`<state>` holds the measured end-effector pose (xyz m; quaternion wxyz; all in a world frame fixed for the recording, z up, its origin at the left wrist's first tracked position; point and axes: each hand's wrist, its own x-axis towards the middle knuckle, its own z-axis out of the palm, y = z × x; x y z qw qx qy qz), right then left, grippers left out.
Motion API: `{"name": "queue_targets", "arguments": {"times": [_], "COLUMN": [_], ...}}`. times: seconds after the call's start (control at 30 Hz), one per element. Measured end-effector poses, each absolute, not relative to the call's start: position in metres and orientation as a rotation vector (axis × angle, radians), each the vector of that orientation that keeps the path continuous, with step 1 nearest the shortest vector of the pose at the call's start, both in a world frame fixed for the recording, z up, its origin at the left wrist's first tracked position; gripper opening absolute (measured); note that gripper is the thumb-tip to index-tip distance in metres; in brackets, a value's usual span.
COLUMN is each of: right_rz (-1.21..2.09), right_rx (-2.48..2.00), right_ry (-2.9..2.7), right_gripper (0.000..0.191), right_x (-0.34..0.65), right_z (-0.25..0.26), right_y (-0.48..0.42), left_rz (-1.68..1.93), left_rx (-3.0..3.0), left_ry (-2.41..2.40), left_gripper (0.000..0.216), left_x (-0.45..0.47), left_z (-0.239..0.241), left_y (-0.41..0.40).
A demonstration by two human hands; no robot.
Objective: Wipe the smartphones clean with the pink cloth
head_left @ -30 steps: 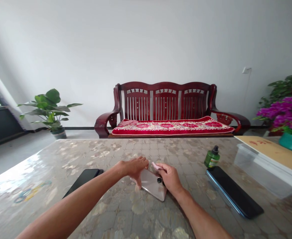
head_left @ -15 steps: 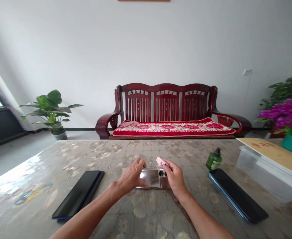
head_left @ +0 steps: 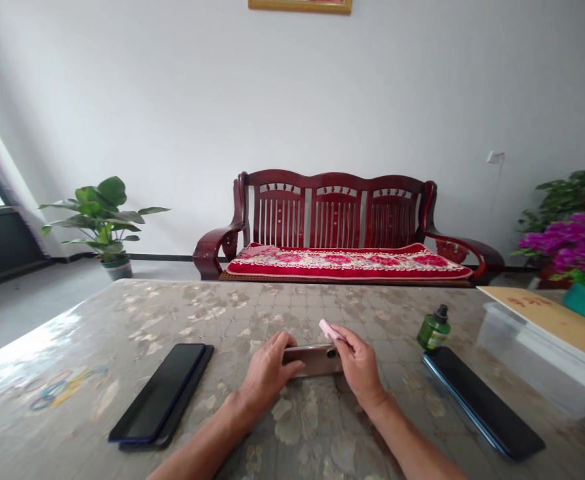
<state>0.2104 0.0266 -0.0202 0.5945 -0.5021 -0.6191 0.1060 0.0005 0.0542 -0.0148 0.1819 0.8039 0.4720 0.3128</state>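
A shiny silver phone (head_left: 313, 361) is held between my hands above the table, its back with round camera lenses turned toward me and tipped. My left hand (head_left: 268, 367) grips the phone's left end, thumb across the back. At the other end, my right hand (head_left: 361, 365) pinches a small pink cloth (head_left: 328, 330), which sticks up past the phone's top edge beside the lenses. The right fingers partly cover that end, and most of the cloth is hidden in them.
Two stacked dark phones (head_left: 161, 395) lie at left near rubber bands (head_left: 67, 388). At right are another phone (head_left: 482, 403), a green bottle (head_left: 434, 329) and a clear plastic box (head_left: 527, 360) under a tan board (head_left: 552, 317). A wooden bench (head_left: 335, 180) stands beyond the patterned table (head_left: 197, 300).
The phone has tipped, so its back looks narrower and darker. My left hand has shifted slightly right and down. The camera view has tilted up a little.
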Motion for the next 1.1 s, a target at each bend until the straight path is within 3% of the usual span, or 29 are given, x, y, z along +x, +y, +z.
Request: {"name": "queue_targets", "arguments": {"times": [0.17, 0.37, 0.8, 1.1], "right_rz": [-0.263, -0.598, -0.67, -0.732], "right_rx": [-1.118, -1.138, -1.089, -1.215], "right_ry": [-1.709, -1.869, -1.984, -1.88], "right_gripper": [0.027, 0.033, 0.033, 0.029], "right_x": [0.217, 0.22, 0.164, 0.212], "right_z": [-0.009, -0.009, 0.0, 0.002], "right_y": [0.017, 0.012, 0.004, 0.006], "left_rz": [0.894, 0.964, 1.063, 1.043], "left_rx": [2.212, 2.111, 2.253, 2.287], "left_ry": [1.387, 1.411, 1.136, 1.341], "left_gripper": [0.014, 0.014, 0.007, 0.007], "left_x": [-0.003, -0.001, 0.001, -0.004], "left_z": [-0.021, -0.024, -0.025, -0.016], "left_y": [0.051, 0.052, 0.05, 0.051]}}
